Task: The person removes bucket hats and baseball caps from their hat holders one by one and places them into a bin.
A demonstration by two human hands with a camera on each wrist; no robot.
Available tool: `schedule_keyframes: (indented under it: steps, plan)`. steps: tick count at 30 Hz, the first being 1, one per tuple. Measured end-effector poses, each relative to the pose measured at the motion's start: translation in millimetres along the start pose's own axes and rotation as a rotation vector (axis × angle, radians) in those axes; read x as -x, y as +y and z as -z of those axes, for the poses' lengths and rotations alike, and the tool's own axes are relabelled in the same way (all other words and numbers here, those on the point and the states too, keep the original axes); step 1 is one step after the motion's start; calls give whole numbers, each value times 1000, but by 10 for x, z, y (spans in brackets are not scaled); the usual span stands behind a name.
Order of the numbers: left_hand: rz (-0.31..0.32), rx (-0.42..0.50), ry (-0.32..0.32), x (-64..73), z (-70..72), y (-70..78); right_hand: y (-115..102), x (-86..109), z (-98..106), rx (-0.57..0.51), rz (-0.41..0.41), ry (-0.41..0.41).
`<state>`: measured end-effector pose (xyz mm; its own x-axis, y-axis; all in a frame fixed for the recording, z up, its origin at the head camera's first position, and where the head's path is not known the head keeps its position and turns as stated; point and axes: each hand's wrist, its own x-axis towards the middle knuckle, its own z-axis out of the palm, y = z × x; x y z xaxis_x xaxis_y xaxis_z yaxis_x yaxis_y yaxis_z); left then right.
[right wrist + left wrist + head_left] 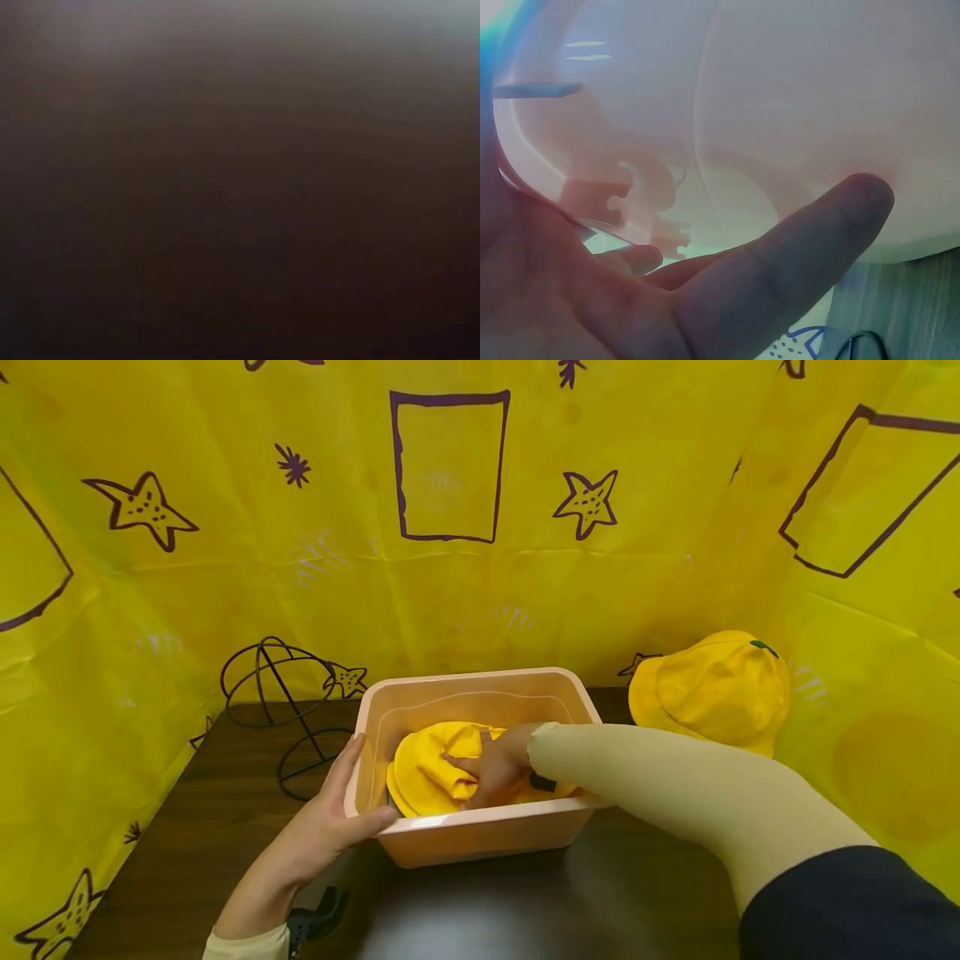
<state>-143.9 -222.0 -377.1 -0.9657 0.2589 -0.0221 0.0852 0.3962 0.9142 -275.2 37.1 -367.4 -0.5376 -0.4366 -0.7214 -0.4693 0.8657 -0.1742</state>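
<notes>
A peach plastic bin (480, 839) sits on the dark table, with a yellow hat (423, 768) crumpled inside it. My left hand (326, 818) grips the bin's near left corner, thumb at the front rim and fingers along the left side. In the left wrist view, fingers (795, 247) of that hand lie against the bin's pale wall (817, 90). My right hand (498, 768) reaches over the rim into the bin and presses on the hat with spread fingers. The right wrist view is dark and blurred.
Behind the bin to the left stands a black wire hat stand (303, 722). A second yellow hat (716, 693) with a small green tab rests at the back right, beyond my right forearm. Yellow printed sheeting (450, 602) encloses the back and sides of the table (187, 827).
</notes>
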Motion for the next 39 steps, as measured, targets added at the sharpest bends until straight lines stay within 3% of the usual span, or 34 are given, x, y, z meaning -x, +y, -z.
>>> schedule_keyframes:
  steps: [3,7,12,15,18,23,28,36,39]
  plan:
    - [17,29,-24,2,7,-4,54,208,207,69,60,7]
    - [31,41,-33,-2,23,-10,59,457,410,182,78,61]
    - [27,48,-41,-17,31,-22,4,623,422,302,-10,137]
    - [31,68,-46,-17,27,-31,-7,640,368,297,-84,150]
    - [30,83,-44,-16,19,-38,64,545,267,263,-113,123]
    - [33,88,-44,-26,6,-41,244,186,23,213,-121,62]
    - [31,82,-48,-33,-1,-32,269,-24,-65,201,-143,16]
    - [34,56,-36,-27,-6,-44,195,-199,-160,233,-223,18]
    - [44,51,-32,-22,-15,-48,223,-215,-160,245,-208,12]
